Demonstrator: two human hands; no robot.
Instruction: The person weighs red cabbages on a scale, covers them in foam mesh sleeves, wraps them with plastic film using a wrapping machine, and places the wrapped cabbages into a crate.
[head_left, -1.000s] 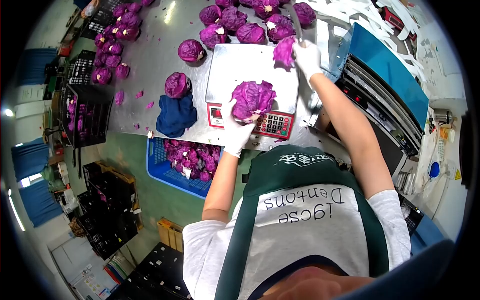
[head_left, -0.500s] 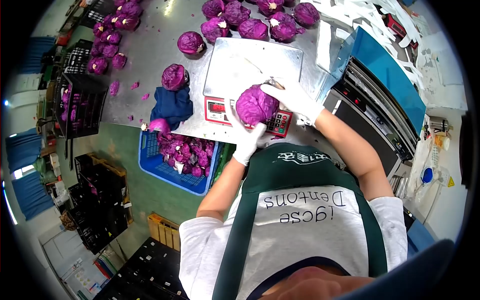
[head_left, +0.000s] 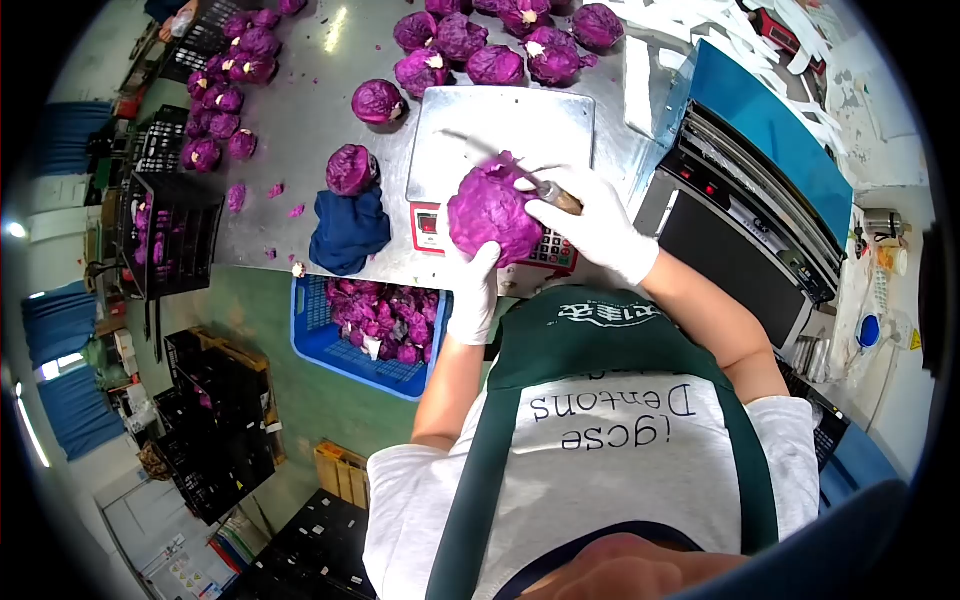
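A red cabbage (head_left: 492, 215) is held in front of the scale, over its keypad and display edge. My left hand (head_left: 472, 290), in a white glove, grips the cabbage from its near left side. In my gloved right hand (head_left: 600, 222) is a knife (head_left: 562, 198) with a brown handle. Its blade, blurred, points up and left above the cabbage. Behind the cabbage lies the silver plate of the scale (head_left: 540, 120), with a red front panel partly hidden by the cabbage and my hands.
Several red cabbages (head_left: 495, 62) sit beyond the scale, more at the far left. A dark blue cloth (head_left: 350, 232) lies at the table edge, above a blue basket (head_left: 365, 377) of purple leaves. A machine with a blue cover (head_left: 770, 130) stands at right.
The cabbage has shifted left and turned in my left hand. The knife has swung into clearer view above it. A purple leaf over the basket's edge is no longer there.
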